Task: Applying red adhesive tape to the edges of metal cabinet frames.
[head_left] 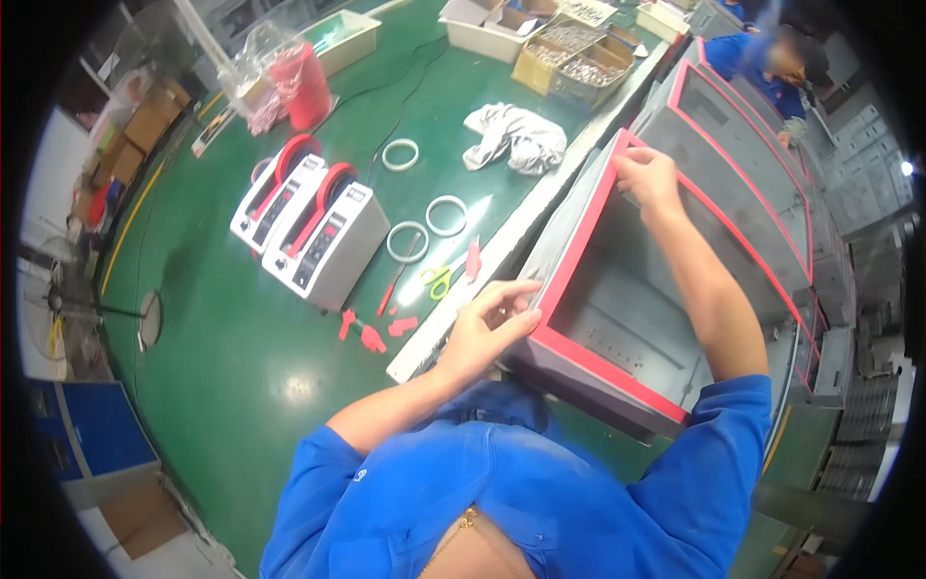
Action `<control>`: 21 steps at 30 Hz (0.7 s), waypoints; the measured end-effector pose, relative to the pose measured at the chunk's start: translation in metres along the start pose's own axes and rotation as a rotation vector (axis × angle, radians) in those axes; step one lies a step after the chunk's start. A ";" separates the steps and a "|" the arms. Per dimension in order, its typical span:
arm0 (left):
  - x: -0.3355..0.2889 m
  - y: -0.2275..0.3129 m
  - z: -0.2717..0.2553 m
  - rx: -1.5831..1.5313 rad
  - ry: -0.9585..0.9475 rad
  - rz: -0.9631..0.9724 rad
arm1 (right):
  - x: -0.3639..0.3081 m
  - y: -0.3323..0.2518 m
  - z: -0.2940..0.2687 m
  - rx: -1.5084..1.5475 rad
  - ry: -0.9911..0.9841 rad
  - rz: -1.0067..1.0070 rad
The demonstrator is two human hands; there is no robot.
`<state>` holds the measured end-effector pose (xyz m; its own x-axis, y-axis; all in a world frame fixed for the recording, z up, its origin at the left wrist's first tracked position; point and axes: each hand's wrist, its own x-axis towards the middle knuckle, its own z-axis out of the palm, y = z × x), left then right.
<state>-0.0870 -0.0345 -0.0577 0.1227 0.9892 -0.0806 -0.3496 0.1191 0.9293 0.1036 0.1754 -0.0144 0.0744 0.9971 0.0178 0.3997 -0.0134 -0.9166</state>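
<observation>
At red-edged box (612,376), both hands (482,333) (650,181)

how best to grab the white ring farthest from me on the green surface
Probably pinch the rim of that white ring on its near side, coming from above with the left hand: it lies flat and its open middle should admit a fingertip.

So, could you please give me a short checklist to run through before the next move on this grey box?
1. Left hand at the box's near-left corner: ok.
2. Right hand at the far end of the rim's left edge: ok.
3. Red strip present along the near edge: ok.
4. Strip firmly stuck under the fingers: cannot tell.
5. Scissors clear of both hands: ok.
6. Cloth apart from the box: ok.
</observation>
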 end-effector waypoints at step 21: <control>0.033 0.005 -0.012 0.046 -0.270 0.078 | -0.007 0.000 0.027 -0.575 0.313 -0.223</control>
<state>-0.0954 -0.0002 -0.0602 0.3419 0.9359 0.0853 -0.3263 0.0331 0.9447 0.0787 0.1702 -0.0250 0.1599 0.9130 0.3754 0.8508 0.0653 -0.5214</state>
